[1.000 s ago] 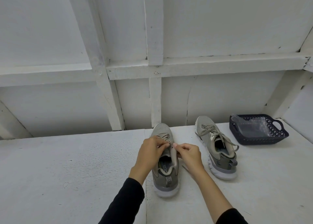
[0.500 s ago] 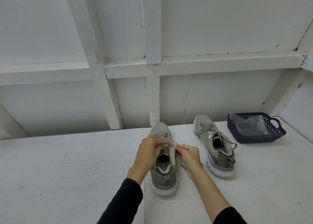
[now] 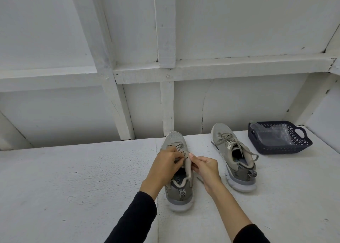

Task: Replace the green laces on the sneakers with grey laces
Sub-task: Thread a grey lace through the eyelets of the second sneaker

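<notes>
Two grey-green sneakers stand on the white table, toes pointing away from me. The near sneaker [image 3: 179, 185] is between my hands, its tongue lifted. My left hand [image 3: 165, 164] pinches the lace [image 3: 179, 148] at the eyelets on the shoe's left side. My right hand [image 3: 205, 167] pinches the tongue's right edge and the lace end beside it. The second sneaker [image 3: 233, 156] stands to the right, fully laced with its pale lace tied and ends hanging loose. The lace's colour is hard to tell.
A dark blue plastic basket [image 3: 301, 145] holding a clear plastic bag [image 3: 270, 134] sits at the back right of the table [image 3: 73, 184]. White wooden wall framing rises directly behind the table.
Both hands stay at the near sneaker's eyelets; the fingers have shifted slightly along the lace and tongue. The view has drifted a little.
</notes>
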